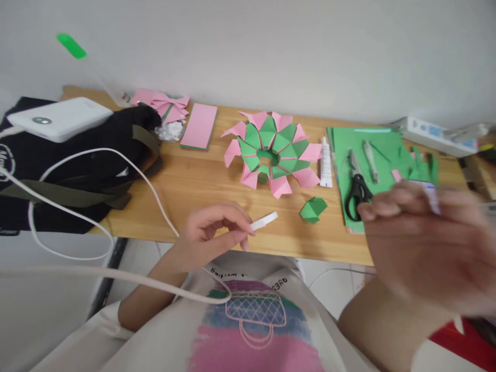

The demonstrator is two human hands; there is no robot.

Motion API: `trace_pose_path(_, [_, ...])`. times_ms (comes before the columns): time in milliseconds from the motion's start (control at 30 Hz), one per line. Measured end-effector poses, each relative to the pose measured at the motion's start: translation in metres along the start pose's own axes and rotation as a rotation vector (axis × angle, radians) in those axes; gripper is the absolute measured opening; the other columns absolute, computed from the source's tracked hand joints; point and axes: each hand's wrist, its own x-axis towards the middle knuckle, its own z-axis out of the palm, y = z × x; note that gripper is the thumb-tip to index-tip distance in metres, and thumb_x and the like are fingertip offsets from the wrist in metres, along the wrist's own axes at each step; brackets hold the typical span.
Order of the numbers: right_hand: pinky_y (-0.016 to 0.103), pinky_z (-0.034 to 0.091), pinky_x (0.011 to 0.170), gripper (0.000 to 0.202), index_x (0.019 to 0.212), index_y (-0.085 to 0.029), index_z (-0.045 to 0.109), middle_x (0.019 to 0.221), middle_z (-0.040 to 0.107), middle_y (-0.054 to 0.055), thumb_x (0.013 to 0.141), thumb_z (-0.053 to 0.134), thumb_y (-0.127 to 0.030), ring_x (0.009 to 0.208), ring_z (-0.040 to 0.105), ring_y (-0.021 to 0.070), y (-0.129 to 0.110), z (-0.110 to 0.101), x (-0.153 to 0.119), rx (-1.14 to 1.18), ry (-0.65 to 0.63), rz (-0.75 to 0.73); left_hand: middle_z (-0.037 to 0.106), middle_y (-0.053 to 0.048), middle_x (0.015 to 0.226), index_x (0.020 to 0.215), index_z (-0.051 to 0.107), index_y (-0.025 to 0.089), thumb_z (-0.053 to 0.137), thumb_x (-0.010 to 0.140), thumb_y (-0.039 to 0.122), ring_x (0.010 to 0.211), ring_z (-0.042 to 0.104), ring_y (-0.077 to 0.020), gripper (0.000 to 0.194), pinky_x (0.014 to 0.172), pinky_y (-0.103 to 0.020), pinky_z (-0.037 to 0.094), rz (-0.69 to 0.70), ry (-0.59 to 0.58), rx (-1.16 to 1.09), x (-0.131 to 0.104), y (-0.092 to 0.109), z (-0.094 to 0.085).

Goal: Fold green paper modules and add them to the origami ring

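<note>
My left hand (217,230) is over the table's front edge, thumb and fingers pinched on the end of a small white strip (265,221). My right hand (422,237) is raised at the right, nearer the camera and smeared by motion. A whitish piece with a blue edge (428,194) shows by its fingers; whether it is held I cannot tell. Beyond my hands lies a ring of folded green and pink paper (287,150). A single folded green paper piece (313,210) sits right of the strip. Black-handled scissors (357,194) lie beside my right fingers.
Green sheets (341,150) lie under the scissors, with a white tube (326,164) to their left. Pink paper (199,126) is at the back. A black bag (77,160) carries a white power bank (60,118); its white cable (147,281) loops across my left arm.
</note>
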Motion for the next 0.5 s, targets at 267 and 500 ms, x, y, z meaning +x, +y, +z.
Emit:
trace_pose_path(267, [0.043, 0.051, 0.083, 0.045, 0.1, -0.02, 0.065, 0.095, 0.069, 0.009, 0.069, 0.072, -0.052, 0.089, 0.065, 0.0237, 0.044, 0.054, 0.026, 0.129, -0.152, 0.211, 0.065, -0.001, 0.077, 0.09, 0.066, 0.015, 0.067, 0.086, 0.021, 0.06, 0.065, -0.0101, 0.008, 0.057, -0.02, 0.051, -0.286, -0.088, -0.166, 0.017, -0.009, -0.007])
trace_pose_path(500, [0.038, 0.052, 0.089, 0.064, 0.139, -0.026, 0.04, 0.121, 0.057, 0.011, 0.083, 0.064, -0.047, 0.108, 0.06, 0.0211, 0.023, 0.075, 0.041, 0.231, -0.345, 0.109, 0.062, 0.002, 0.08, 0.102, 0.061, 0.016, 0.068, 0.082, 0.025, 0.052, 0.06, -0.0061, 0.023, 0.052, -0.019, 0.048, -0.472, -0.221, -0.176, 0.045, -0.019, -0.008])
